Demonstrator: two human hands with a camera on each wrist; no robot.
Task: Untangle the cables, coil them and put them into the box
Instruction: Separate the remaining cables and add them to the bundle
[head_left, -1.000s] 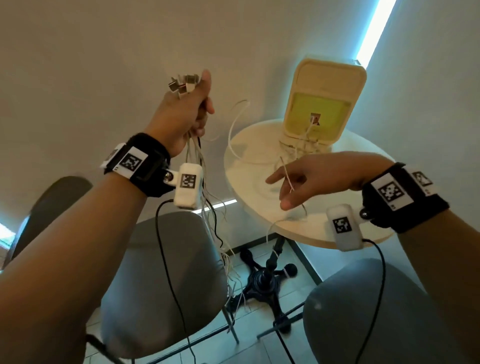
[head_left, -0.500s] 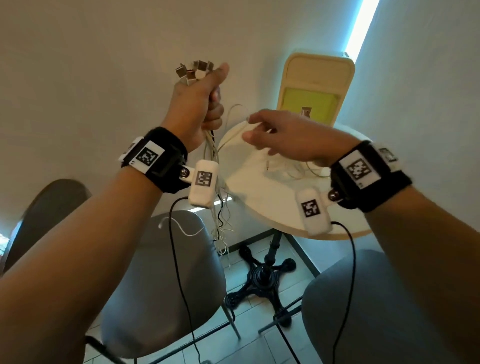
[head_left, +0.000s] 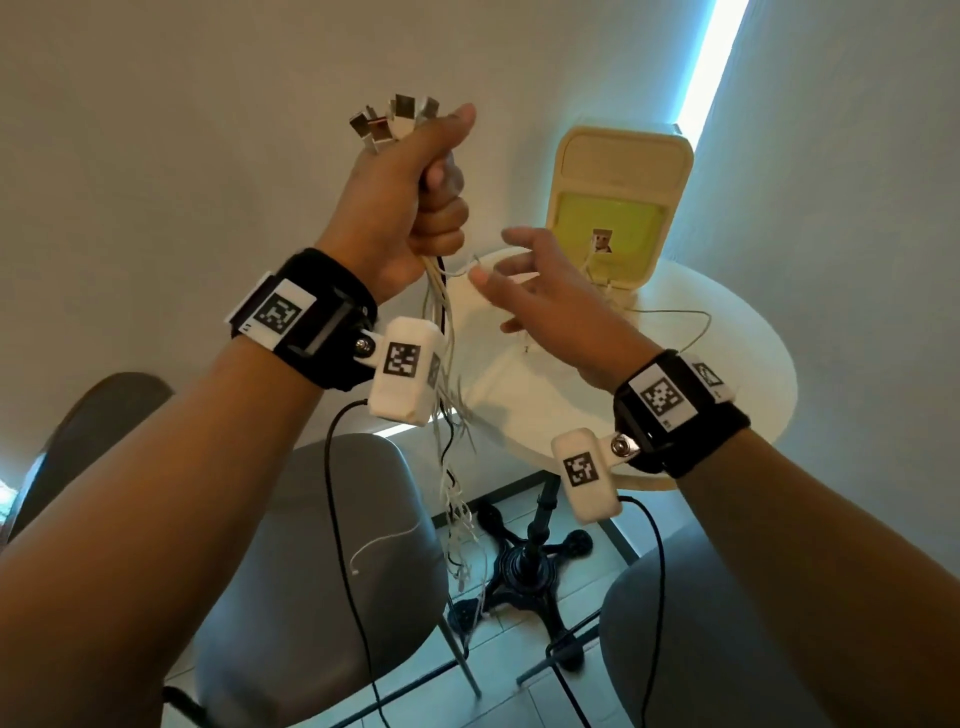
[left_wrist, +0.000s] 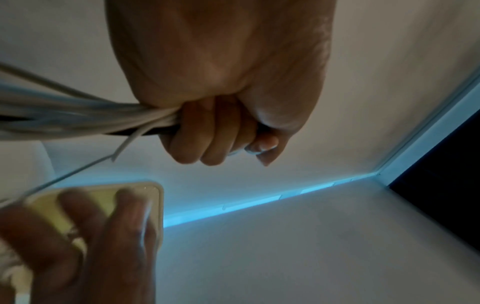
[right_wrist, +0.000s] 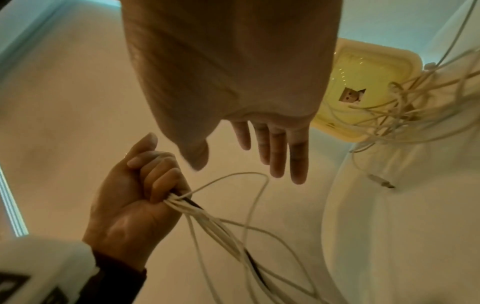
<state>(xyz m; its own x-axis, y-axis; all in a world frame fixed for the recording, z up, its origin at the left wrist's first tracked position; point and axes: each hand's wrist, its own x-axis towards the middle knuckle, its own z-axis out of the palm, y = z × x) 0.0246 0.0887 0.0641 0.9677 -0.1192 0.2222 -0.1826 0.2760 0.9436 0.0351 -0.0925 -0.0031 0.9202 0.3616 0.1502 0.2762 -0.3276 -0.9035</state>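
My left hand is raised in a fist round a bundle of white cables and one black cable. Several USB plugs stick out above the fist, and the rest hangs down past my wrist. In the right wrist view the bundle leaves the left hand with one white loop arching toward my right hand. The right hand hovers beside that loop with straight, spread fingers and holds nothing. A cream box with its lid raised stands on the round white table, with more tangled cables spilling from it.
Two grey chairs stand in front of me, below the arms. The table's black pedestal foot stands on the tiled floor between them. A loose plug lies on the tabletop. Plain walls are close behind.
My right hand left the table, rose to the cables under my left fist, and now hangs open just below there. My left hand has lifted the bundle a little higher.
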